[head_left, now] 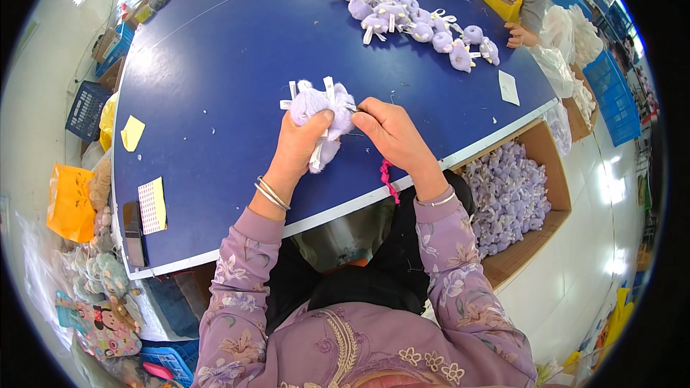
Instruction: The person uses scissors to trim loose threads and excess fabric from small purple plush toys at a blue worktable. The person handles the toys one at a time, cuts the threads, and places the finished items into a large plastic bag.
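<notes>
Over the blue table, my left hand (298, 140) is closed round a bunch of small lilac plush toys (310, 103) with white fabric tags sticking out. My right hand (388, 131) meets the bunch from the right, thumb and forefinger pinched together. A small dark tip shows between these fingers and the plush; the rest is hidden in the hand, so its kind is unclear. Below the right hand, a knotted pink cord (389, 181) hangs over the table's near edge.
More lilac plush toys (392, 13) lie at the far side by a co-worker in a yellow apron (501, 1). A cardboard box (557, 172) full of lilac pieces stands at the right. Sticker sheet (152, 206), phone (134, 233) and yellow paper (132, 133) lie left.
</notes>
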The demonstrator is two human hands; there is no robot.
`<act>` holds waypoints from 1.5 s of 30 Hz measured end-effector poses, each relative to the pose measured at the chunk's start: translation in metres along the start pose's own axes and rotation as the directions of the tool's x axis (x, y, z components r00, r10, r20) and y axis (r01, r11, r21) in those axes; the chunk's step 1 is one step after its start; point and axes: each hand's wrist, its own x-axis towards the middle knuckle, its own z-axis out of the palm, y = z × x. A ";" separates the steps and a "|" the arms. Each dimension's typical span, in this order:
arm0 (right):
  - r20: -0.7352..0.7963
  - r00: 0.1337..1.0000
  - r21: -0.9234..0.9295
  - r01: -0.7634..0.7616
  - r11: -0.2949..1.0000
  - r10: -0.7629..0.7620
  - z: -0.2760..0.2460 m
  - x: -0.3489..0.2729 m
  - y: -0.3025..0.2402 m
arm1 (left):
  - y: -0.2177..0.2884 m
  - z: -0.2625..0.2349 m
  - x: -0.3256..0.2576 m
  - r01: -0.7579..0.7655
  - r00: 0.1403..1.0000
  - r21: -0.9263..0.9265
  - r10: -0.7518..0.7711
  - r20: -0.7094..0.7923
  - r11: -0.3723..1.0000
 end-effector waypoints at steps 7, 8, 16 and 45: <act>0.057 0.992 0.153 -0.124 0.981 0.116 -0.002 -0.003 0.000 | 0.002 0.003 -0.002 0.010 1.000 -0.006 -0.010 -0.004 1.000; 0.072 0.990 0.164 -0.132 0.978 0.121 -0.002 -0.004 0.001 | 0.002 0.002 -0.002 0.008 1.000 -0.011 -0.009 -0.002 1.000; 0.108 0.989 0.250 -0.123 0.960 0.098 -0.001 -0.004 0.008 | 0.002 0.001 -0.001 -0.004 0.999 -0.051 0.007 0.041 0.999; -0.378 0.844 0.730 0.019 0.683 0.380 -0.053 0.003 0.022 | 0.005 0.005 0.005 0.120 0.991 0.198 -0.106 -0.077 0.973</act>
